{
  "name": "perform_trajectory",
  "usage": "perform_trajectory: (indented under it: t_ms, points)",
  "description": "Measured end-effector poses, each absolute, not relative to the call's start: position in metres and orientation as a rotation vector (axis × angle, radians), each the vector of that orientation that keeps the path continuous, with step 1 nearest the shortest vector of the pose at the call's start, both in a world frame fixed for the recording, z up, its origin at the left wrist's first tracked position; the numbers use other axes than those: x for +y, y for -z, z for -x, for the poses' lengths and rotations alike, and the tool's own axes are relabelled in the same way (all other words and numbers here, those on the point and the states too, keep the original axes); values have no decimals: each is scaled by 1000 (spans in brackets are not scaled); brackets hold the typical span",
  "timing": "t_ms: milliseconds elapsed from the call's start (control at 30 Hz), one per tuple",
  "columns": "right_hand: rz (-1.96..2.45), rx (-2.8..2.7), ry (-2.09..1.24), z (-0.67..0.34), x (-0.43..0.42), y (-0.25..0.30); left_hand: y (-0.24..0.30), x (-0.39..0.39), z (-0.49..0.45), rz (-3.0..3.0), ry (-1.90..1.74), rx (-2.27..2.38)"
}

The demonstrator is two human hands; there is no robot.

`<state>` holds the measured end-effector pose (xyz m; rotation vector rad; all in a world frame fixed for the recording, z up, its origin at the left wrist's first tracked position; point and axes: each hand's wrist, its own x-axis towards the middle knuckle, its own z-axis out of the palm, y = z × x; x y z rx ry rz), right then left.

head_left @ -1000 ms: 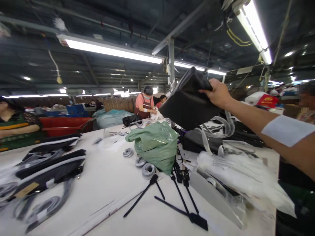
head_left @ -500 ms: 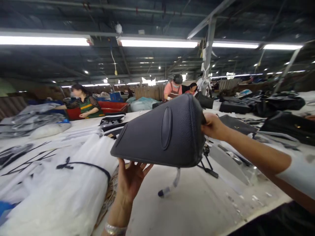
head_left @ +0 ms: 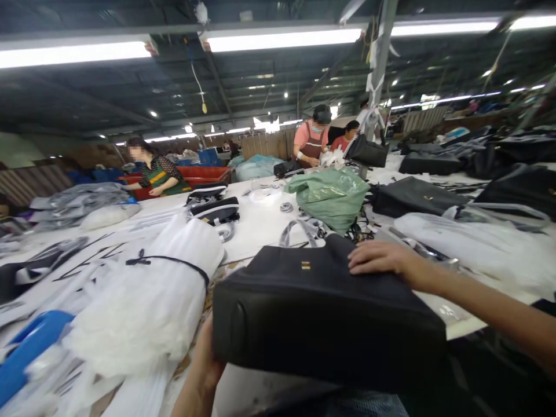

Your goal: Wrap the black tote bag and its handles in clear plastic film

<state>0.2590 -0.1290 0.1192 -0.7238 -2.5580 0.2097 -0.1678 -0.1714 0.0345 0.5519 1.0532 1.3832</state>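
A black handbag [head_left: 330, 330] with a small gold fitting on its upper face lies on its side at the table's front edge, base towards me. An oval raised patch marks the base near its left end. My left hand [head_left: 208, 353] grips the bag's lower left end, its fingers hidden behind and under it. Across the bag's upper face, at right, my right hand [head_left: 382, 260] rests flat with fingers stretched out and the thumb hidden. Left of the bag stands a white bundle [head_left: 143, 307] tied with a black cord.
Behind the bag sits a green plastic bag [head_left: 332, 194]. More black handbags [head_left: 417, 197] and clear plastic wrap [head_left: 478, 243] lie at right. A blue object [head_left: 32, 353] is at lower left. Co-workers [head_left: 310, 139] stand across the white table [head_left: 256, 226].
The handbag has come down and turned from raised in both hands to lying low before me. My right hand has moved from its end onto its upper face. The view has tilted down.
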Motion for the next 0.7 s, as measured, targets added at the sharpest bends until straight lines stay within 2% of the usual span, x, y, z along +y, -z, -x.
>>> perform_trajectory:
  t_ms: [100, 167, 400, 500, 567, 700]
  points:
    - [853, -2700, -401, -270, -151, -60, -30, -182, 176, -1119, -1070, 1376]
    - [955, -2753, -478, -269, -160, -42, -41, -180, 174, -1493, -915, 1501]
    - [1080, -2655, -420, -219, -128, -85, -94, -119, 100, -2381, -440, 1187]
    - [1224, -2539, -391, -185, -99, -75, -86, -74, 56, -2591, -93, 1196]
    - [1545, -2491, -309, -167, -85, -54, -71, -46, 31, -2623, 104, 1287]
    - [1805, -2406, -152, -151, -75, -14, -40, -10, 3, -2638, 210, 1380]
